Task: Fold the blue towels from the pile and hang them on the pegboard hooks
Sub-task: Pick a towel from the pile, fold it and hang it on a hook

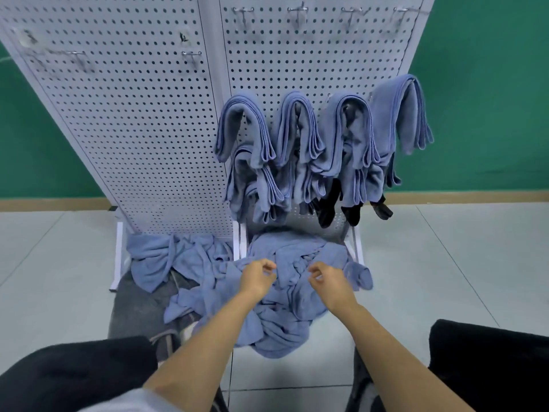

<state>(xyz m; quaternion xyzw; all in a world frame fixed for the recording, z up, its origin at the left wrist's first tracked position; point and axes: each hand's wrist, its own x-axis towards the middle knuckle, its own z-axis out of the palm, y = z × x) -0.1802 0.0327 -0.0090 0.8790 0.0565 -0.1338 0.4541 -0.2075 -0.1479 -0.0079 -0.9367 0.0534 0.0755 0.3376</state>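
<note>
Both hands have their fingers loosely curled with nothing pinched between them: left hand (257, 276) and right hand (329, 282) are side by side, slightly apart, over the crumpled pile of blue towels (276, 319) on the floor. Whether they touch it is unclear. Beyond, folded towels (297, 135) drape over hooks on the white pegboard (133, 129).

Soft, even, cool light, with faint shadows behind the hung towels (297, 135). Wide-angle distortion slants the pegboard (142, 129) beyond the left hand (257, 276) and right hand (328, 281); everything looks slightly soft.
</note>
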